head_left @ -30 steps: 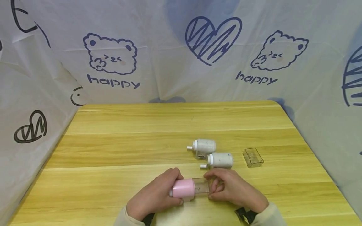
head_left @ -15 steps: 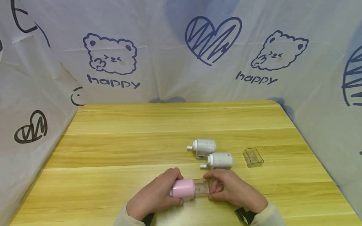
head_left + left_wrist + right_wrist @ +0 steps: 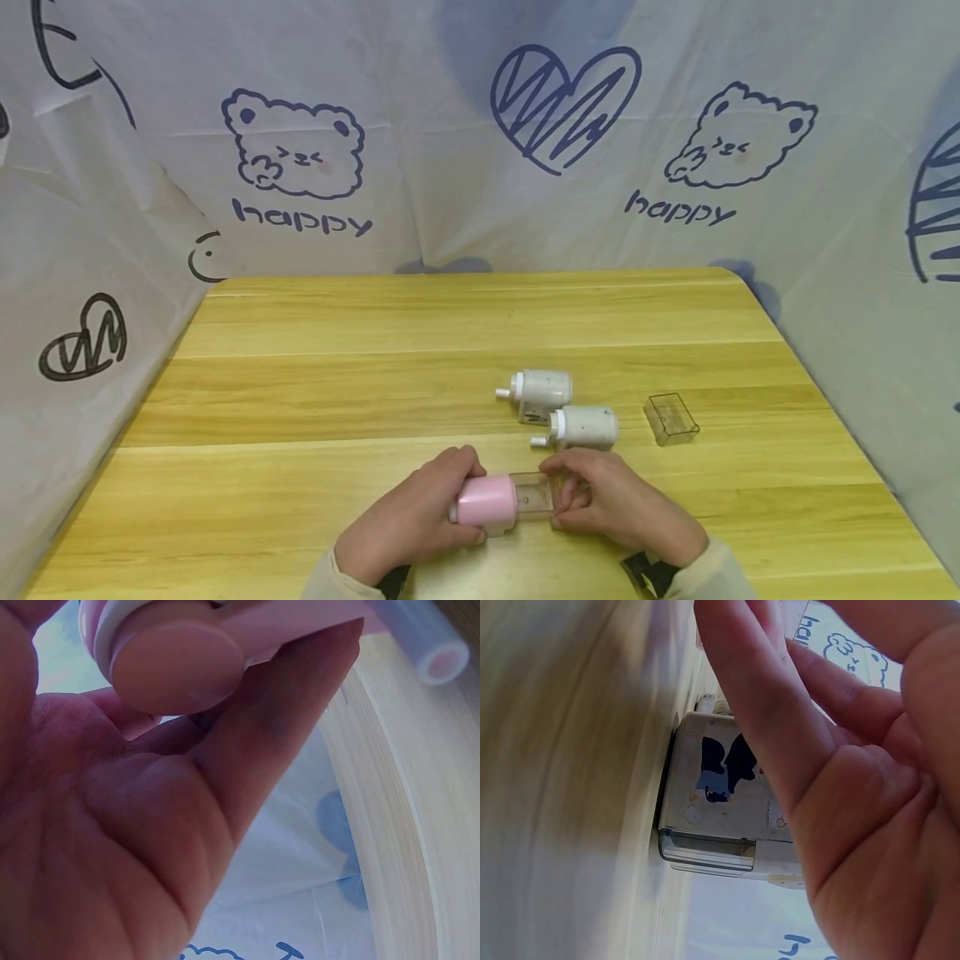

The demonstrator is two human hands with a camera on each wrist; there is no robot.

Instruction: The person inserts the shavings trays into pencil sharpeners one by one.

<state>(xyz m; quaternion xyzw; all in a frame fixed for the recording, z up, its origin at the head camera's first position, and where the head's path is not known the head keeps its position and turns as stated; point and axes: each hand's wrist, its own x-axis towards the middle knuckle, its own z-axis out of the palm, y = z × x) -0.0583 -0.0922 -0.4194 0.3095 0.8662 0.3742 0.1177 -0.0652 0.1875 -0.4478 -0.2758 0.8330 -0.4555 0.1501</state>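
My left hand [image 3: 416, 517] grips a pink hand-crank pencil sharpener [image 3: 487, 502], fingers along its far side and thumb along the near side. In the left wrist view, its round pink crank hub [image 3: 176, 664] faces the palm, and a whitish crank knob [image 3: 439, 660] sticks out past the fingers. A clear smoky shavings drawer [image 3: 533, 497] projects from the sharpener's right end. At the drawer's outer end, my right hand [image 3: 626, 504] pinches it between thumb and index finger, the other fingers curled. The drawer's inner end is hidden by the pink body.
Two grey-white crank sharpeners, a farther one [image 3: 546, 387] and a nearer one [image 3: 588, 426], lie just beyond my right hand. The nearer body [image 3: 686, 780] bears a cartoon print. Right of them a loose clear drawer [image 3: 671, 421] rests on the wooden table [image 3: 337, 375].
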